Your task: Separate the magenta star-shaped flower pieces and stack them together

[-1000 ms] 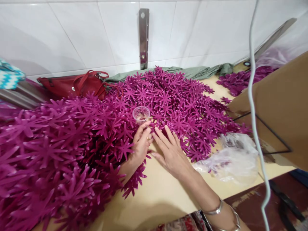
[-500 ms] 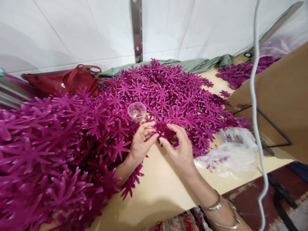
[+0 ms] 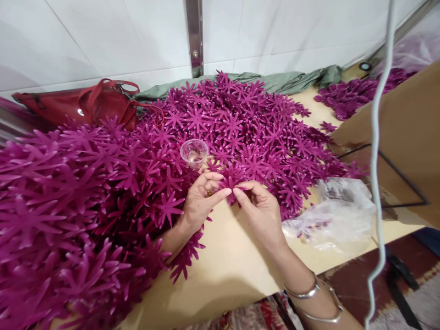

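Observation:
A magenta plastic flower piece [image 3: 231, 182] is pinched between my two hands just above the tan table [image 3: 220, 270]. My left hand [image 3: 201, 204] grips its left side with thumb and fingers curled. My right hand [image 3: 261, 208] pinches its right side from the front. Right behind them spreads a big heap of the same magenta flower pieces [image 3: 247, 133], and a taller pile [image 3: 68, 206] covers the left. A small clear plastic cup [image 3: 194, 152] stands on the heap just beyond my left hand.
A red handbag [image 3: 85, 105] lies at the back left against the white tiled wall. A crumpled clear plastic bag [image 3: 335, 213] sits to the right. A cardboard box [image 3: 405, 137] fills the right edge, with a pale cord [image 3: 376, 183] hanging before it. Green cloth [image 3: 282, 82] lies behind.
My right hand, flat on the table a second ago, has curled up and taken hold of a flower piece together with my left hand. The view has shifted slightly.

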`<action>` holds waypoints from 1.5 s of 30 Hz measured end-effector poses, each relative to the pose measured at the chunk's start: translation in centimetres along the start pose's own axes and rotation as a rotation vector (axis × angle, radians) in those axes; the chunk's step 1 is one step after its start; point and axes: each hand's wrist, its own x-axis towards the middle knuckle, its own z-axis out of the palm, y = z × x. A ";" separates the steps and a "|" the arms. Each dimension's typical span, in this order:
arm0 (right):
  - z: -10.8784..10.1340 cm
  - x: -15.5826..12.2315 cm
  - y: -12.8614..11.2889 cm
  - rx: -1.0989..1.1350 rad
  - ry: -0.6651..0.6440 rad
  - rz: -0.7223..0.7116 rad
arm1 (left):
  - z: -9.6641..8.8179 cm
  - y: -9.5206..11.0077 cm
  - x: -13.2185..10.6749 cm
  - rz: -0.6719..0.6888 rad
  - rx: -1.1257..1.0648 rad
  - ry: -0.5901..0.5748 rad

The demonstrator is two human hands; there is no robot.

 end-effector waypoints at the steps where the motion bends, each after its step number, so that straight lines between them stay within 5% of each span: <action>1: 0.0 0.1 0.0 0.027 0.009 0.015 | 0.0 0.0 0.0 0.004 -0.002 -0.001; 7: -0.1 0.2 -0.3 0.096 -0.025 -0.001 | 0.0 0.1 -0.1 0.034 0.008 -0.013; 22: -0.7 0.2 0.6 0.213 0.213 0.003 | 0.1 -0.3 0.2 0.066 -0.019 0.088; 29: -0.4 0.7 1.1 0.404 0.143 0.085 | -0.2 -0.5 0.3 0.060 -0.029 0.082; 45: -0.4 0.5 0.2 0.325 0.012 0.175 | -0.1 -0.2 -0.2 0.171 -0.017 0.027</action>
